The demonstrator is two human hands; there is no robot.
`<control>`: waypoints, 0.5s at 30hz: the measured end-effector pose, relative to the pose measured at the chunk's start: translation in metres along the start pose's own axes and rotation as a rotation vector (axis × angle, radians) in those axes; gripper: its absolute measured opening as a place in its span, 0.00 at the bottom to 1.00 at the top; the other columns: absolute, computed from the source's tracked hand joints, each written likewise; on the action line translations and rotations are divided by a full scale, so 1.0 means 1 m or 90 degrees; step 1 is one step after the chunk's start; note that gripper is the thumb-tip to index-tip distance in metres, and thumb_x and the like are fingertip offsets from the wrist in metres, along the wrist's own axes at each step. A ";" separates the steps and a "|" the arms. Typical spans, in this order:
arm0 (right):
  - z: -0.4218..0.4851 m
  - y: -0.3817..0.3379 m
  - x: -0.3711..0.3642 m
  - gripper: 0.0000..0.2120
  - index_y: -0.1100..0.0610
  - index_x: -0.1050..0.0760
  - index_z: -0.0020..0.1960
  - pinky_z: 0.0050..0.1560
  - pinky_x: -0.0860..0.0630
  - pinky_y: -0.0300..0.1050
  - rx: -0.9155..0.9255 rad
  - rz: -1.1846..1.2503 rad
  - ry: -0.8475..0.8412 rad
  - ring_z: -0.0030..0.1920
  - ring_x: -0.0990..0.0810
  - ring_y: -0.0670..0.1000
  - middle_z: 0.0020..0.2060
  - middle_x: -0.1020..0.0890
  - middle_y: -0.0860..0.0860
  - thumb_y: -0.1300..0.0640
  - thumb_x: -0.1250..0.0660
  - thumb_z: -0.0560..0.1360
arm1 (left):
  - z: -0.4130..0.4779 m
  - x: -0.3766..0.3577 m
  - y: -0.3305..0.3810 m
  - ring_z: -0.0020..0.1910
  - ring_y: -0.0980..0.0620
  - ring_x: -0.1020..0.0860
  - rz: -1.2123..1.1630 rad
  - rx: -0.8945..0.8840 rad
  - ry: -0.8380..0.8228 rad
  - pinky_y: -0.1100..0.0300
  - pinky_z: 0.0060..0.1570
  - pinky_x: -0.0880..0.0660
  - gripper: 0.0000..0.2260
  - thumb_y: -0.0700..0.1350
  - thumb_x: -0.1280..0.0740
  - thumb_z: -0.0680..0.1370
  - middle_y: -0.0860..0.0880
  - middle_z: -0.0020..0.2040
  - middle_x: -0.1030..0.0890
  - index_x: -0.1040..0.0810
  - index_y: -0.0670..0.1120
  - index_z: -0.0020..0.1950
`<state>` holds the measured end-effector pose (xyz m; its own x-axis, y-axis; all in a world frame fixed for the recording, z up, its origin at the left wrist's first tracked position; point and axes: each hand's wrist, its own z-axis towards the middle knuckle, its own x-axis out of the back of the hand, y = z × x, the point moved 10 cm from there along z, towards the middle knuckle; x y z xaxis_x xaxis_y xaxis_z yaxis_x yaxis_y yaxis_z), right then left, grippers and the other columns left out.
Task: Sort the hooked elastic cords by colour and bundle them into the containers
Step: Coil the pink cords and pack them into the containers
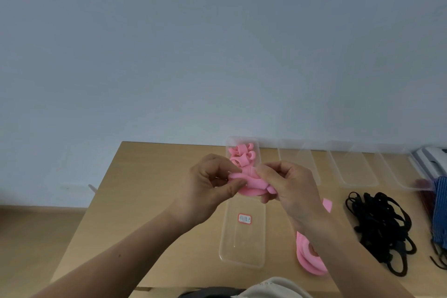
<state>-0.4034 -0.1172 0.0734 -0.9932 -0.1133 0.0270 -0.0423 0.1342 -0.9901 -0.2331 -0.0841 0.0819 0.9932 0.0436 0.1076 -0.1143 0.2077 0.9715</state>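
Both hands hold one pink elastic cord [251,182] above a long clear container [243,239] with a small red-edged label. My left hand [212,186] pinches the cord's left end between thumb and fingers. My right hand [287,186] grips its right end with curled fingers. A bundle of pink cords [242,156] lies in the far end of that container. More pink cords [309,256] lie on the table right of it, partly hidden by my right forearm. A pile of black cords [379,225] lies further right.
Three more clear containers [353,167] stand in a row along the wooden table's [145,191] back edge. Blue [440,213] and dark red [427,203] cords lie at the far right edge. A white object [433,159] sits at the back right.
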 end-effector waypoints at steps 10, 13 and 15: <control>0.006 0.018 -0.031 0.04 0.57 0.18 0.45 0.36 0.21 0.58 0.009 -0.133 -0.066 0.28 0.20 0.57 0.36 0.16 0.58 0.56 0.29 0.74 | 0.001 -0.011 -0.040 0.46 0.54 0.18 0.066 0.171 -0.231 0.54 0.50 0.21 0.17 0.52 0.30 0.75 0.55 0.50 0.16 0.21 0.54 0.63; 0.007 0.025 -0.037 0.07 0.56 0.19 0.49 0.41 0.20 0.63 0.011 -0.090 -0.073 0.33 0.19 0.59 0.39 0.15 0.56 0.53 0.28 0.73 | 0.005 0.000 -0.042 0.40 0.56 0.23 0.013 0.178 -0.203 0.57 0.43 0.23 0.13 0.46 0.29 0.76 0.49 0.46 0.15 0.18 0.49 0.61; 0.005 0.029 -0.042 0.12 0.55 0.20 0.53 0.46 0.19 0.61 0.014 -0.044 -0.103 0.38 0.18 0.59 0.43 0.16 0.54 0.53 0.27 0.72 | 0.009 0.012 -0.047 0.40 0.52 0.22 -0.029 0.189 -0.159 0.57 0.42 0.22 0.12 0.43 0.28 0.76 0.44 0.47 0.16 0.18 0.46 0.59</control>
<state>-0.3625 -0.1139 0.0432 -0.9577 -0.2781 0.0746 -0.1059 0.0993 -0.9894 -0.2154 -0.1022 0.0397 0.9757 -0.2058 0.0748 -0.0949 -0.0895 0.9915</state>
